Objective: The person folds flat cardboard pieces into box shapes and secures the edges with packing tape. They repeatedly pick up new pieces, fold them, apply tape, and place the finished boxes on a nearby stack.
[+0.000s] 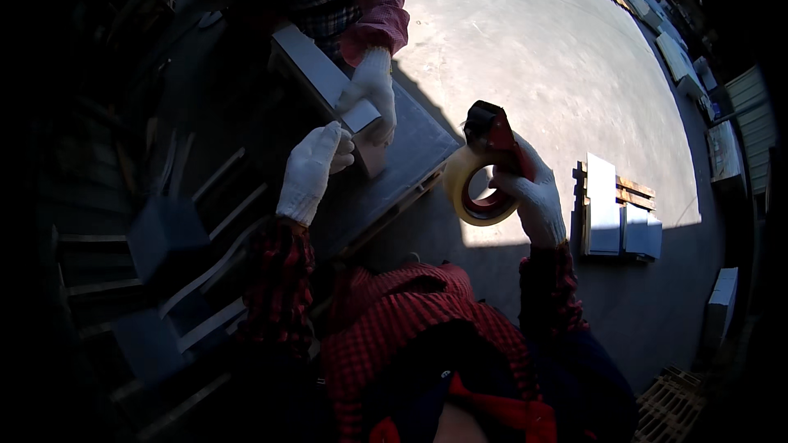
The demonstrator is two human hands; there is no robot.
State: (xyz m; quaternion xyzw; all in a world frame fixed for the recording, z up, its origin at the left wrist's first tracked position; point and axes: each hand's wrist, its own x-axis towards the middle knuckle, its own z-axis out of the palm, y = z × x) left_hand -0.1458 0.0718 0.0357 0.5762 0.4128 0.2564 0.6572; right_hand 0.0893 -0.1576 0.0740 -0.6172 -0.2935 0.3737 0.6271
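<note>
Tape dispenser (469, 162) held beside the counter (420, 133)
The gloved right grip (538, 198) grasps the dispenser; the left grip (313, 168) curls near the long box (314, 64), any hold unclear. A co-worker's gloved hand (373, 90) touches the box.

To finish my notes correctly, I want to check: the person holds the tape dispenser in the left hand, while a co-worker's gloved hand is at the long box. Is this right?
Wrong hand: the head view shows the tape dispenser in the person's right hand. The rest is correct.
</note>
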